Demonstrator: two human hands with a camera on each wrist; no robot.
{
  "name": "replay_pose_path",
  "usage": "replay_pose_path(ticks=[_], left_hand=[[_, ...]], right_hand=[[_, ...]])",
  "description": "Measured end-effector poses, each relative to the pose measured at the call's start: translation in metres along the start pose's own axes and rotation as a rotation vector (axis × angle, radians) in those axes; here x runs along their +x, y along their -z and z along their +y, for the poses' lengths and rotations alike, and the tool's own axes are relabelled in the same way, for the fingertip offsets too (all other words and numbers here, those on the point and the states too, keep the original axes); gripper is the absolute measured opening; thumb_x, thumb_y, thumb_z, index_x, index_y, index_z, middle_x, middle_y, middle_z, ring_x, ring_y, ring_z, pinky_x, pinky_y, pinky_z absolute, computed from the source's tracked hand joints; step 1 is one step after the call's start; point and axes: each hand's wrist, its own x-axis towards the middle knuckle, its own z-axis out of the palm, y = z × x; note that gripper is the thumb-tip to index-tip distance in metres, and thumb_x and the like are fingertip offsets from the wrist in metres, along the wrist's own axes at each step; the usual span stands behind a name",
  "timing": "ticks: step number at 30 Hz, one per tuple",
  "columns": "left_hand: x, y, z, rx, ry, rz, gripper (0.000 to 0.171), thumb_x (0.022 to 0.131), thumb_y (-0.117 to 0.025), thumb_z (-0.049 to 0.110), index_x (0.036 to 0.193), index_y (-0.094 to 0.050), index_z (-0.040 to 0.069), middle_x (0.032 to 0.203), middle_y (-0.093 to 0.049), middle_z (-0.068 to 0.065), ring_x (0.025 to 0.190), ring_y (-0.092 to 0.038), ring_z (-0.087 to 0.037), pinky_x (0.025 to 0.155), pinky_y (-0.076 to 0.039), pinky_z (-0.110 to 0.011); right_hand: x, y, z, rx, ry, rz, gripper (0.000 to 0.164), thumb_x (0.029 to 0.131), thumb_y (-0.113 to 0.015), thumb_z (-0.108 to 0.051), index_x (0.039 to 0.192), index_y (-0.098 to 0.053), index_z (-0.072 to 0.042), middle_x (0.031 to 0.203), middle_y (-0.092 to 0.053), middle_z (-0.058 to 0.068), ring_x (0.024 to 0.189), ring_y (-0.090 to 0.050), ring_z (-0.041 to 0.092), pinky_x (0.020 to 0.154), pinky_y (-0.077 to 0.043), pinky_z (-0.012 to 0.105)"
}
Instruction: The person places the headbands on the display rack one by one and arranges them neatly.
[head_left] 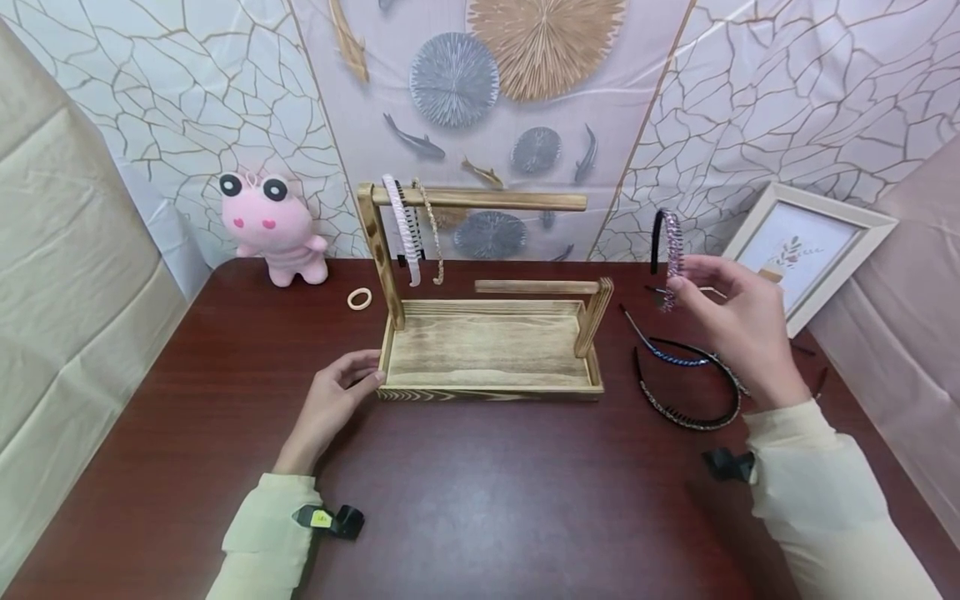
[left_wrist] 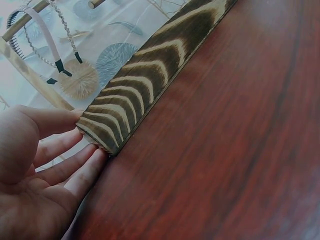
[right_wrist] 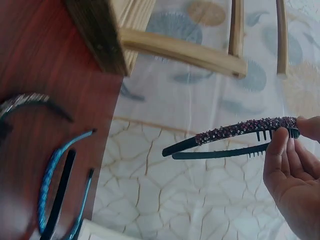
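Observation:
My right hand (head_left: 738, 325) pinches a glittery purple-pink beaded headband (right_wrist: 240, 128) between thumb and fingers. The headband has black toothed ends and is held up in the air, right of a wooden rack (head_left: 491, 393). At the rack's front left corner my left hand (head_left: 335, 400) holds the tray part, thumb at the upper edge and fingers against the side. From the rack's upper bar (head_left: 517, 199) hang a white headband (head_left: 405, 229) and a thin beaded one (head_left: 432, 237). A lower bar (head_left: 536, 287) stands at the right.
Several headbands lie at the right, among them a blue braided one (head_left: 675, 358) and a dark beaded one (head_left: 693, 423). Behind them leans a picture frame (head_left: 855, 218). A pink plush toy (head_left: 270, 225) and a pale ring (head_left: 360, 299) are at the back left.

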Motion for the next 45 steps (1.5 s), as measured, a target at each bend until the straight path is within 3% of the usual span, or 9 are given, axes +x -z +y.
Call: replay_pose_path(ticks=[11,20,45], left_hand=[[0.000,0.001,0.001,0.000,-0.004,0.001,0.040,0.093,-0.071,0.018,0.130,-0.062,0.008,0.129,-0.064,-0.012,0.119,-0.060,-0.023,0.086,-0.048,-0.017],[-0.001,0.001,0.003,-0.007,-0.005,0.007,0.038,0.093,-0.071,0.016,0.129,-0.062,0.008,0.128,-0.064,-0.012,0.118,-0.060,-0.022,0.085,-0.049,-0.017],[0.000,0.000,0.001,-0.016,-0.024,0.006,0.038,0.092,-0.071,0.015,0.129,-0.063,0.007,0.128,-0.065,-0.011,0.117,-0.061,-0.023,0.086,-0.049,-0.017]], right_hand=[[0.025,-0.030,-0.021,0.143,0.044,-0.018,0.031,0.092,-0.069,-0.009,0.118,-0.066,0.007,0.091,-0.066,-0.020,0.085,-0.064,-0.004,0.079,-0.050,0.010],[0.034,-0.050,-0.043,0.212,0.078,-0.055,0.028,0.093,-0.068,-0.007,0.118,-0.066,0.007,0.094,-0.068,-0.016,0.091,-0.065,-0.001,0.088,-0.051,0.015],[0.046,-0.131,-0.077,0.543,0.034,-0.253,0.026,0.095,-0.065,-0.002,0.118,-0.064,0.010,0.103,-0.070,0.009,0.083,-0.067,0.009,0.077,-0.057,0.026]])
